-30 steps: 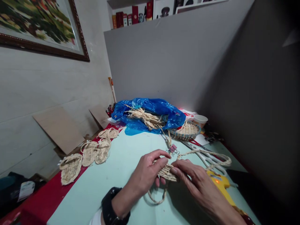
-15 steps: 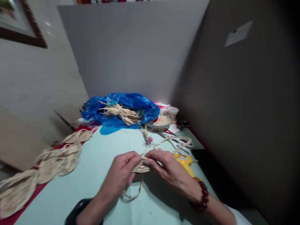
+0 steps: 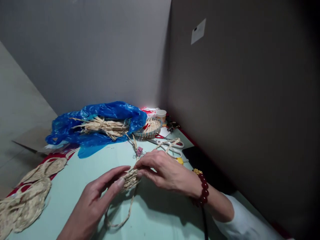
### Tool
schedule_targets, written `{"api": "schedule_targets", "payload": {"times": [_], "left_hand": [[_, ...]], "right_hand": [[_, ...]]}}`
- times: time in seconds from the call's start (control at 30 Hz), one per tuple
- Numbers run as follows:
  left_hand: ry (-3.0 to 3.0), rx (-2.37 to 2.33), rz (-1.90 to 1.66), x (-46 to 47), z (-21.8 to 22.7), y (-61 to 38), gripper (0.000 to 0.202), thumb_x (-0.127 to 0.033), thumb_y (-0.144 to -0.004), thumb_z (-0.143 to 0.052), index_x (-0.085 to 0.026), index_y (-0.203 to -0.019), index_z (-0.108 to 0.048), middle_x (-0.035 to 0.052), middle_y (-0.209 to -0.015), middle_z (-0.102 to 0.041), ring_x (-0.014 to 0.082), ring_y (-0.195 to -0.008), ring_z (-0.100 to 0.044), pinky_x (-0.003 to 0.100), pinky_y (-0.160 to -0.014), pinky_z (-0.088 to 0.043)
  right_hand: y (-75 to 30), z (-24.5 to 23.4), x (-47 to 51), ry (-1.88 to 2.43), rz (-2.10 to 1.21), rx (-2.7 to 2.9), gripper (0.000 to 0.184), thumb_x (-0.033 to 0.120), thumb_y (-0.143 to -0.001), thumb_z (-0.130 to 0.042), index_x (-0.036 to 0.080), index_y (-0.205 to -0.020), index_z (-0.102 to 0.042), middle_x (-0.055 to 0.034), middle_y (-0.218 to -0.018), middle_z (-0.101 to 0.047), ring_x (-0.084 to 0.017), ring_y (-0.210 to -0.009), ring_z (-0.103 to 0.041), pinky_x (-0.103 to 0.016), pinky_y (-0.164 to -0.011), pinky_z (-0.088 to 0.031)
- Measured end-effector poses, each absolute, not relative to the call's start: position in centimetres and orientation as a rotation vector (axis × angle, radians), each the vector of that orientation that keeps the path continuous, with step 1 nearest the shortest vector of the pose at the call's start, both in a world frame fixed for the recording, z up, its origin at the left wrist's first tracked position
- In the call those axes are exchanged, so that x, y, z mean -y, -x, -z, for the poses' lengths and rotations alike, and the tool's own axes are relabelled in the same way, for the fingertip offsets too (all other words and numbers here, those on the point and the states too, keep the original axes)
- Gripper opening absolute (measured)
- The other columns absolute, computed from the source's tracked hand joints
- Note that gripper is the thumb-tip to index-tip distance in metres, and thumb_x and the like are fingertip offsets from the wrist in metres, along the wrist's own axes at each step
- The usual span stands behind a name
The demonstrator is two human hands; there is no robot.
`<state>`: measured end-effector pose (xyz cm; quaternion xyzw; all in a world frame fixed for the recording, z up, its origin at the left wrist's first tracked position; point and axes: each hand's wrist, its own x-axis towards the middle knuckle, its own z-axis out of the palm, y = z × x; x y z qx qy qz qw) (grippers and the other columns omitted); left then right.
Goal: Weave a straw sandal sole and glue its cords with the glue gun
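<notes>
A small piece of woven straw [image 3: 130, 181] is held above the pale green table top, between my two hands. My left hand [image 3: 100, 195] pinches its left side, thumb in front and fingers behind. From the right, my right hand [image 3: 165, 173] grips the upper right edge between thumb and fingers; a beaded bracelet circles that wrist. A twisted straw cord [image 3: 130, 211] hangs in a loop beneath the piece. More cord runs from behind my right hand towards the scissors [image 3: 172, 146]. My right hand partly hides a yellow tool [image 3: 180, 160].
A blue plastic bag [image 3: 112, 110] with a bundle of dry straw [image 3: 105, 126] lies at the back, beside a shallow round basket [image 3: 150, 128] and a paper cup [image 3: 161, 115]. Woven straw sandals [image 3: 32, 206] line the left edge. Grey panels rise behind and to the right.
The view has turned to the right, so everything sits further left. My left hand's thumb now lies along the front of the woven piece, which is tilted. The yellow tool is more covered.
</notes>
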<state>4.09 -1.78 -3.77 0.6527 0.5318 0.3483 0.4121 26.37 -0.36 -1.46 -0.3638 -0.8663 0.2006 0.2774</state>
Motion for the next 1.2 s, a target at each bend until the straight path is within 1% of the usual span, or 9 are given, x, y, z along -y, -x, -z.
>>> {"api": "schedule_targets", "payload": {"times": [0.07, 0.17, 0.3, 0.37, 0.47, 0.73, 0.9, 1.07, 1.2], "left_hand": [[-1.767, -1.319, -0.766, 1.9, 3.7, -4.5, 0.037, -0.051, -0.084, -0.064, -0.027, -0.11, -0.072, 0.002, -0.097, -0.077, 0.0223, -0.095, -0.07, 0.023, -0.082, -0.05], [-1.816, -1.208, -0.545, 2.4, 3.8, -5.3, 0.034, -0.05, -0.093, -0.05, -0.023, -0.098, -0.07, 0.0008, -0.071, -0.071, 0.018, -0.065, -0.065, 0.024, -0.065, -0.049], [-1.703, -1.177, -0.533, 2.9, 3.7, -5.8, 0.04, -0.053, -0.094, -0.045, -0.021, -0.08, -0.065, 0.0005, -0.064, -0.066, 0.0156, -0.056, -0.058, 0.025, -0.062, -0.048], [-1.612, -1.175, -0.577, 3.2, 3.4, -5.9, 0.036, -0.054, -0.091, -0.05, -0.022, -0.088, -0.065, 0.0003, -0.066, -0.067, 0.0144, -0.052, -0.054, 0.025, -0.058, -0.047], [-1.481, -1.221, -0.689, 3.7, 2.9, -6.4, 0.036, -0.055, -0.088, -0.055, -0.024, -0.101, -0.064, -0.0017, -0.063, -0.068, 0.0129, -0.047, -0.049, 0.024, -0.052, -0.043], [-1.269, -1.262, -0.783, 3.9, 3.0, -6.9, 0.033, -0.055, -0.083, -0.064, -0.021, -0.083, -0.066, -0.001, -0.062, -0.067, 0.0104, -0.046, -0.05, 0.021, -0.049, -0.041], [-1.165, -1.216, -0.925, 3.4, 3.2, -6.3, 0.03, -0.049, -0.076, -0.075, -0.021, -0.084, -0.072, -0.0012, -0.071, -0.066, 0.0141, -0.069, -0.058, 0.019, -0.06, -0.048], [-1.075, -1.261, -1.0, 3.8, 2.8, -6.7, 0.029, -0.046, -0.068, -0.082, -0.022, -0.081, -0.074, -0.0026, -0.069, -0.063, 0.0122, -0.063, -0.053, 0.018, -0.056, -0.046], [-1.088, -1.24, -1.05, 4.1, 2.7, -6.5, 0.028, -0.046, -0.068, -0.082, -0.023, -0.082, -0.075, -0.0019, -0.07, -0.065, 0.014, -0.063, -0.054, 0.021, -0.057, -0.048]], "right_hand": [[-26.3, 1.4, 0.5, 0.962, -0.534, 2.388, 0.019, 0.015, -0.095, -0.057, 0.012, -0.105, -0.072, -0.0102, -0.096, -0.077, -0.022, -0.089, -0.069, -0.03, -0.084, -0.046], [-26.2, 1.2, 0.9, 0.978, -0.443, 2.478, 0.022, 0.012, -0.094, -0.055, 0.011, -0.113, -0.065, -0.0101, -0.093, -0.075, -0.022, -0.088, -0.067, -0.03, -0.08, -0.046], [-26.5, 0.7, 1.1, 0.974, -0.198, 2.559, 0.013, 0.01, -0.095, -0.053, 0.016, -0.097, -0.065, -0.0044, -0.08, -0.07, -0.018, -0.078, -0.06, -0.03, -0.079, -0.04], [-26.7, 0.4, 1.0, 0.952, -0.132, 2.562, 0.016, 0.012, -0.097, -0.052, 0.017, -0.088, -0.065, -0.0024, -0.077, -0.068, -0.017, -0.076, -0.057, -0.031, -0.078, -0.037], [-27.0, 0.4, 0.9, 0.894, -0.142, 2.534, 0.018, 0.012, -0.098, -0.051, 0.017, -0.093, -0.068, -0.0019, -0.079, -0.069, -0.016, -0.076, -0.056, -0.031, -0.078, -0.036], [-26.8, 1.6, 0.4, 0.739, 0.034, 2.447, 0.027, 0.009, -0.1, -0.045, 0.014, -0.093, -0.071, -0.0018, -0.075, -0.069, -0.017, -0.075, -0.05, -0.035, -0.087, -0.035], [-26.9, 1.9, -0.1, 0.742, 0.131, 2.393, 0.021, 0.018, -0.102, -0.05, 0.015, -0.102, -0.071, -0.0039, -0.086, -0.074, -0.018, -0.084, -0.054, -0.038, -0.095, -0.034], [-27.6, 1.0, -0.4, 0.753, 0.179, 2.297, 0.018, 0.028, -0.1, -0.056, 0.018, -0.1, -0.071, -0.0049, -0.096, -0.076, -0.019, -0.088, -0.056, -0.04, -0.097, -0.035], [-27.9, 0.5, -0.2, 0.761, 0.094, 2.093, 0.012, 0.016, -0.097, -0.058, 0.019, -0.099, -0.07, -0.0052, -0.099, -0.076, -0.02, -0.093, -0.059, -0.039, -0.093, -0.041]]}}
